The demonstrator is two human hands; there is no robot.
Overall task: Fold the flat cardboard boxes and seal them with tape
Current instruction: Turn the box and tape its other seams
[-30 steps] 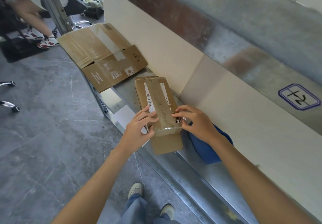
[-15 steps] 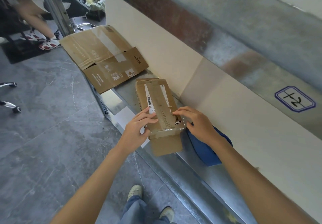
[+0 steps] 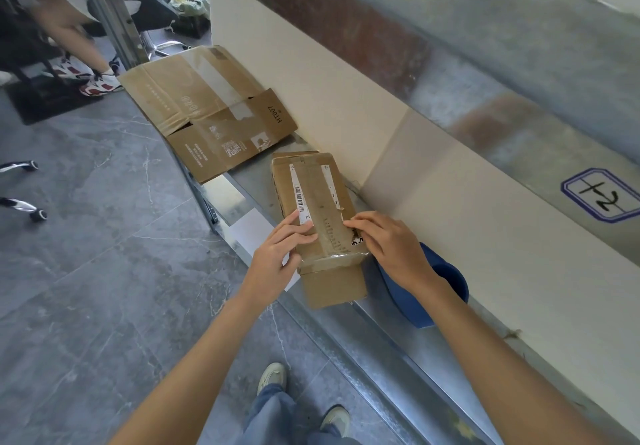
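Note:
A small folded cardboard box [image 3: 313, 184] lies on a metal shelf [image 3: 377, 337], its top covered by clear tape and a white barcode label. My left hand [image 3: 277, 254] rests on the box's left edge, fingers laid flat on the taped top and thumb down its near left side. My right hand [image 3: 388, 240] presses on the right edge with straight fingers pointing left onto the tape. A larger flat cardboard box [image 3: 207, 112] lies further back on the shelf, overhanging its left edge. No tape roll is in sight.
A blue cap-like object [image 3: 440, 281] sits on the shelf under my right wrist. A cream wall panel [image 3: 346, 98] rises right behind the box. Grey tiled floor [image 3: 86, 271] lies to the left, with chair legs and another person's legs at the top left.
Both hands stay on the near end of the box; the fingers have shifted only slightly along the tape. The box has not moved on the shelf.

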